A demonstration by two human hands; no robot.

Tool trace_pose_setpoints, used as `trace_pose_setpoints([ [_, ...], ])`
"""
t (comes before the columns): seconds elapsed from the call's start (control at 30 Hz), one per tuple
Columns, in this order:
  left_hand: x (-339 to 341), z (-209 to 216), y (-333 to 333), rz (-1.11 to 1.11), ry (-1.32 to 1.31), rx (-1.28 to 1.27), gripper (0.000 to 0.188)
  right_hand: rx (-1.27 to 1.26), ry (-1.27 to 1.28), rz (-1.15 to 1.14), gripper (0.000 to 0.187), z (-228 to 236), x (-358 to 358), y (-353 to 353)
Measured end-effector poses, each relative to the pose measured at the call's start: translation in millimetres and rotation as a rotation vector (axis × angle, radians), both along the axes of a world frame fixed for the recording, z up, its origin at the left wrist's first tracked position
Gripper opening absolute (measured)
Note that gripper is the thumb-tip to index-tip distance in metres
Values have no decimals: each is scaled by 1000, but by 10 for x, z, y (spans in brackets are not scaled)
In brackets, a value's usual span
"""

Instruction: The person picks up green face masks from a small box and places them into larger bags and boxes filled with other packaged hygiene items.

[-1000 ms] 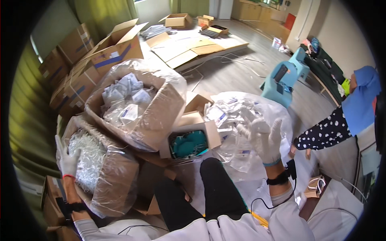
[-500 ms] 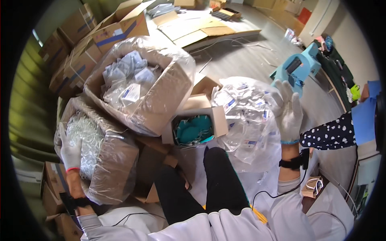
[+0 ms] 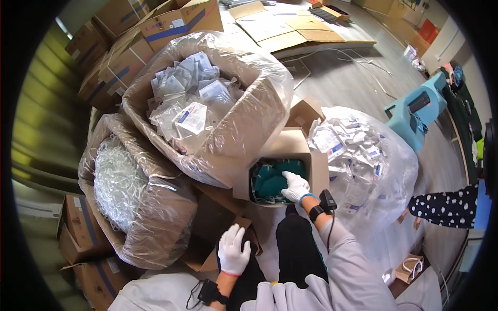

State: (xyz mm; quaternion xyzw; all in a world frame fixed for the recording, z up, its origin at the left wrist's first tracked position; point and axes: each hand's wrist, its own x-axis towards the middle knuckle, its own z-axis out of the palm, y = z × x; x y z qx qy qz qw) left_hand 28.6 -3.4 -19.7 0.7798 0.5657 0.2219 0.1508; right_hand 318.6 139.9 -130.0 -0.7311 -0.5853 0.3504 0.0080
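Observation:
My right hand (image 3: 295,187), in a white glove with a blue cuff, reaches over the near edge of a small open carton (image 3: 320,173). Teal pieces with pale strings (image 3: 268,185) fill this carton, and the fingers lie apart at their surface with nothing visibly gripped. Above my left thigh hovers my left hand (image 3: 234,251), gloved in white with a red cuff, its fingers extended and holding nothing. Right of the carton lies a clear plastic bag (image 3: 397,155) full of small white-and-blue packets (image 3: 358,150).
A big plastic-lined carton (image 3: 249,132) of clear packets (image 3: 194,116) stands behind left. Beside it, another lined carton (image 3: 161,223) holds a heap of whitish strips (image 3: 118,186). Stacked cartons (image 3: 181,28) and a blue plastic chair (image 3: 410,116) stand farther off. Another person's patterned sleeve (image 3: 445,206) shows at right.
My right hand has come down from the raised position at right to the small carton. My left hand has moved from beside the strips to above my lap. The view has shifted.

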Motion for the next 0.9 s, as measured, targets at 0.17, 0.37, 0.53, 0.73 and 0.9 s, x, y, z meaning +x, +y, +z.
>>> trace_pose_setpoints([
  [0.17,-50,-102,95,103,-64,-18,39,85,-118,22,89,-555,-203,418],
  [0.37,-59,-128,229,124,-90,-24,27,-121,-119,137,51,-704,-162,205],
  [0.53,-32,-153,194,115,-101,16,24,326,731,-730,35,-163,121,-32],
  [0.73,-12,-135,195,216,-366,-84,26,260,1149,-638,32,596,147,-445],
  [0.9,431,353,458,359,-694,-49,38,282,1287,-462,35,1294,53,-865],
])
